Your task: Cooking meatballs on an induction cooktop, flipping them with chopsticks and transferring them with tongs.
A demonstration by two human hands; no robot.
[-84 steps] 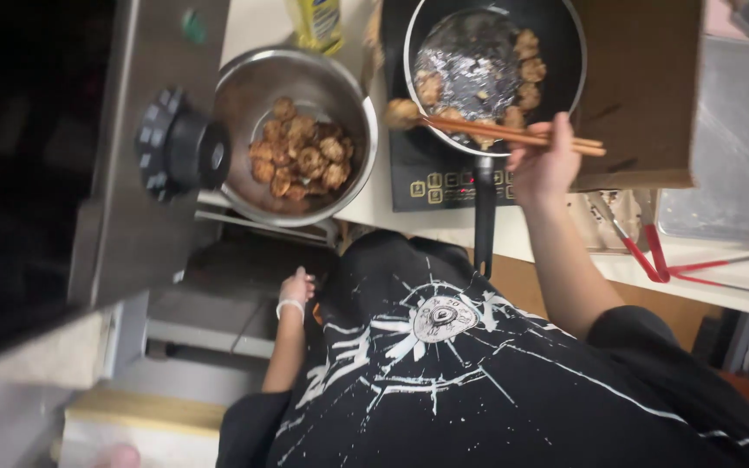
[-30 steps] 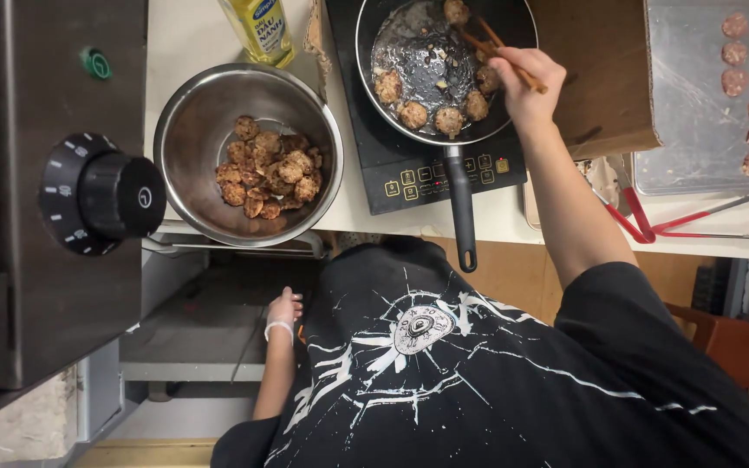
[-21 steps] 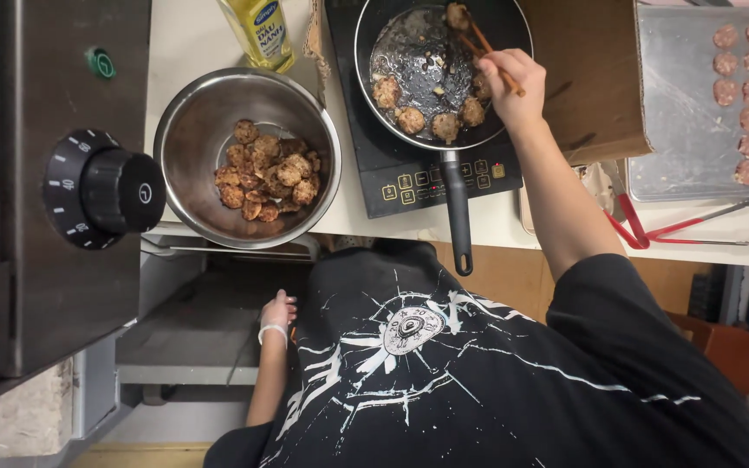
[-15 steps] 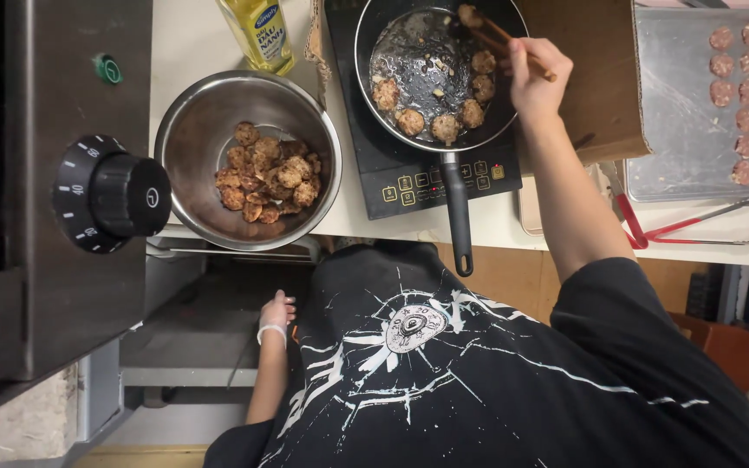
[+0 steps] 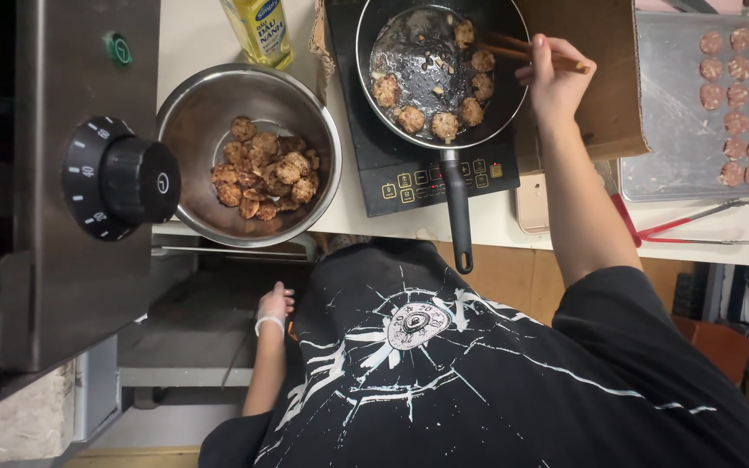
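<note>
My right hand (image 5: 555,80) grips a pair of wooden chopsticks (image 5: 513,48) whose tips reach into the black frying pan (image 5: 409,26) on a black induction hob (image 5: 409,178). Several browned patties (image 5: 444,124) lie along the pan's near and right side. My left hand (image 5: 274,303), in a thin glove, hangs low at my side beside the counter front and holds nothing. A steel bowl (image 5: 192,113) left of the hob holds several fried patties (image 5: 263,169).
A metal tray (image 5: 669,147) with rows of raw patties (image 5: 747,87) sits at the right. Red-handled tongs (image 5: 678,230) lie near the counter edge. A yellow oil bottle (image 5: 257,30) stands behind the bowl. A steel appliance with a black dial (image 5: 123,179) fills the left.
My right hand with the chopsticks has moved from the pan's near edge to its far right rim. The view has shifted left. My left hand has stayed down.
</note>
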